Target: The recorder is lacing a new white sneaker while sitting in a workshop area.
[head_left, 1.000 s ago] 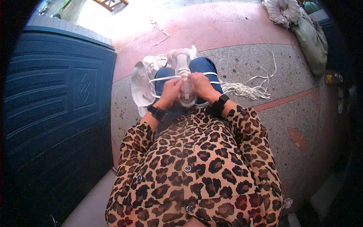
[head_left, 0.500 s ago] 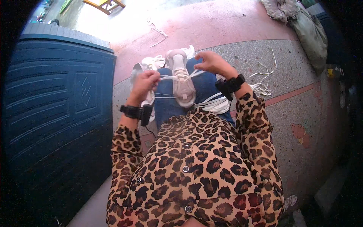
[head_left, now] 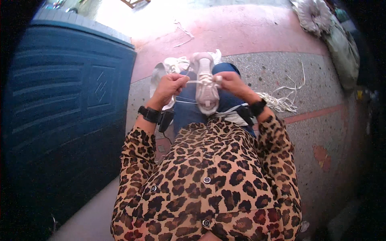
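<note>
A pale pink and white sneaker lies between my thighs, its heel end toward me. My left hand, at the shoe's left, pinches a white shoelace stretched taut to the lacing. Close against the shoe's right side, my right hand has its fingers closed on the lace near the knot. More white sneakers sit beyond and beside my left leg, partly hidden by my left hand. Loose white laces lie across my right thigh, partly under my wrist.
A blue panelled door stands at my left. On the speckled floor to the right lies a bundle of white laces. Another lace rests on the pink floor ahead. Full sacks stand at the far right.
My right hand has moved in from the shoe's right to its lacing, and its fingers have closed. My left hand still holds the lace out. The whole view has shifted slightly.
</note>
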`<control>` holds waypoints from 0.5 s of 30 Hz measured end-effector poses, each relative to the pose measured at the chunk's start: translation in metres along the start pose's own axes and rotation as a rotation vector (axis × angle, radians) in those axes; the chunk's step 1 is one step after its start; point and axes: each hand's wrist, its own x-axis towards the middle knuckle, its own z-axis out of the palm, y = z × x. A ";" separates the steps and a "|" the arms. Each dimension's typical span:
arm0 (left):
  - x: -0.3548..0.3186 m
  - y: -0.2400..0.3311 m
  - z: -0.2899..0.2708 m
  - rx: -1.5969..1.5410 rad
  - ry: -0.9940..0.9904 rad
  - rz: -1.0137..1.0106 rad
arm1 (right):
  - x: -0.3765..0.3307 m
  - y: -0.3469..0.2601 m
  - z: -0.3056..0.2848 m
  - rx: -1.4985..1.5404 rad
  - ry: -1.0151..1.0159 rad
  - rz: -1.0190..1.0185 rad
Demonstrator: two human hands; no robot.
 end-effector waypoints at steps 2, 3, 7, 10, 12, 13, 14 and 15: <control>0.000 -0.009 -0.007 0.019 0.014 -0.045 | -0.013 -0.002 -0.017 -0.053 0.102 0.059; 0.002 -0.015 -0.006 0.027 0.042 -0.053 | -0.015 -0.002 -0.023 -0.123 0.152 0.105; 0.010 -0.035 0.004 0.058 0.022 -0.009 | -0.017 -0.003 -0.023 -0.003 0.111 0.011; 0.018 -0.047 0.008 0.126 0.004 0.007 | -0.018 -0.013 -0.022 -0.026 0.168 0.011; 0.021 -0.054 0.010 0.153 0.046 0.023 | -0.021 -0.025 -0.025 -0.120 0.193 0.132; 0.021 -0.058 0.010 0.181 0.054 0.050 | -0.021 -0.030 -0.025 -0.144 0.184 0.141; 0.022 -0.061 0.012 0.214 0.008 0.077 | -0.021 -0.035 -0.024 -0.168 0.178 0.159; 0.023 -0.065 0.016 0.261 0.001 0.127 | -0.020 -0.041 -0.022 -0.240 0.140 0.110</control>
